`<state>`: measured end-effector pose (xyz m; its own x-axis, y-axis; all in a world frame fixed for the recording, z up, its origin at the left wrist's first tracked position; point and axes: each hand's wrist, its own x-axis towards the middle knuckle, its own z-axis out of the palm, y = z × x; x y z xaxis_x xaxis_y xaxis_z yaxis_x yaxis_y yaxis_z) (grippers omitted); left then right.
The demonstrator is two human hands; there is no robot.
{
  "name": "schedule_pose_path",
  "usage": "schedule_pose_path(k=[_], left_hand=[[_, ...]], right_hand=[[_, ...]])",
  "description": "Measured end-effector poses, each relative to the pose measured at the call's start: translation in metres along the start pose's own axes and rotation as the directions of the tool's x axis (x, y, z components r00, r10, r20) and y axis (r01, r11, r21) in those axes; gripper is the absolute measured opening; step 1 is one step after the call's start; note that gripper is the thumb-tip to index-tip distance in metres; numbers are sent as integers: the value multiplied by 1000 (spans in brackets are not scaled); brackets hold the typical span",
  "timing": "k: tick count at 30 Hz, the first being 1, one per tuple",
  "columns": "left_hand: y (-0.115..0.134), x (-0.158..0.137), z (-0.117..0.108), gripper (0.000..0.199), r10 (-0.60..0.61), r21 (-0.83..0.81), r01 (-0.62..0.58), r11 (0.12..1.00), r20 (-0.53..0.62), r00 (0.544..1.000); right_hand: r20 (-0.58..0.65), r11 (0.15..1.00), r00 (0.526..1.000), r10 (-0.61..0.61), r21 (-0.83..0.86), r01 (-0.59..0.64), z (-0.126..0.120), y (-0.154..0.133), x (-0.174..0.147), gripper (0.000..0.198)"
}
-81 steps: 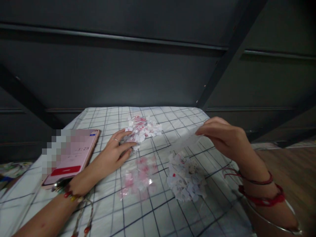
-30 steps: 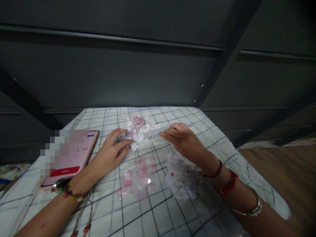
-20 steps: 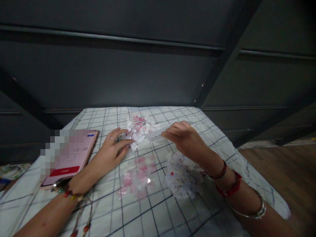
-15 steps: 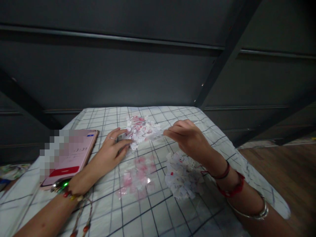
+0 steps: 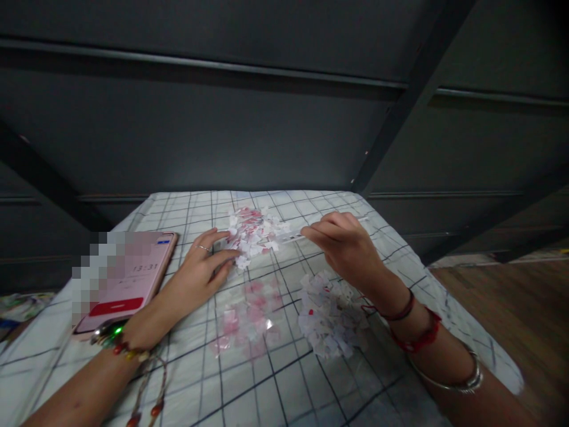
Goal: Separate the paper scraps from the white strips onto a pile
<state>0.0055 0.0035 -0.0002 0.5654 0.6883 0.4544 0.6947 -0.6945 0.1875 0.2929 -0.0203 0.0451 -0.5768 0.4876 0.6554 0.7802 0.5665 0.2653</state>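
Observation:
My left hand [image 5: 207, 264] lies at the left edge of a pile of small white and pink-red paper scraps [image 5: 251, 231], fingers spread and fingertips touching it. Pinched in my right hand [image 5: 340, 240] is a slim translucent tweezers-like tool [image 5: 291, 237]. Its front end reaches toward the pile's right side, and its thin rear end shows behind my knuckles; whether a scrap is at its tip I cannot tell. Below my right hand sits a heap of mostly white scraps [image 5: 331, 320]. Between my forearms, clear and pink film pieces [image 5: 251, 317] lie flat.
A phone [image 5: 128, 284] in a pink case rests on the left of the checked tablecloth [image 5: 275, 391]. Dark panels [image 5: 222, 130] rise behind the table's far edge. Wooden floor [image 5: 511, 308] shows at the right.
My right hand and the tool have shifted slightly right and back from the pile. My left hand has stayed in almost the same place.

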Motion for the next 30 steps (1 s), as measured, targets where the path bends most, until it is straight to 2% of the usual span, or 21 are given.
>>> schedule_pose_path(k=[3,9,14,21,26,30], left_hand=[[1,0,-1,29,3,2,-3,1000,12,1000],[1,1,-3,28,-31,-15,32,999,26,999],[0,0,-2,27,-30,-20,31,999,27,999],[0,0,-1,29,-18,5,18,1000,22,1000],[1,1,-2,28,-27,-2,27,1000,37,999],[1,1,-1,30,-4,20,4,1000,34,999]], right_hand=[[-18,1000,1000,-9,28,9,-1,0,-1,29],[74,1000,997,-29,-3,29,-2,6,-4,33],[12,999,1000,-5,37,4,-2,7,-6,39],[50,999,999,17,-44,-15,0,7,-5,37],[-41,1000,999,-9,24,10,-2,4,-4,35],[19,999,999,-33,41,32,0,0,-2,33]])
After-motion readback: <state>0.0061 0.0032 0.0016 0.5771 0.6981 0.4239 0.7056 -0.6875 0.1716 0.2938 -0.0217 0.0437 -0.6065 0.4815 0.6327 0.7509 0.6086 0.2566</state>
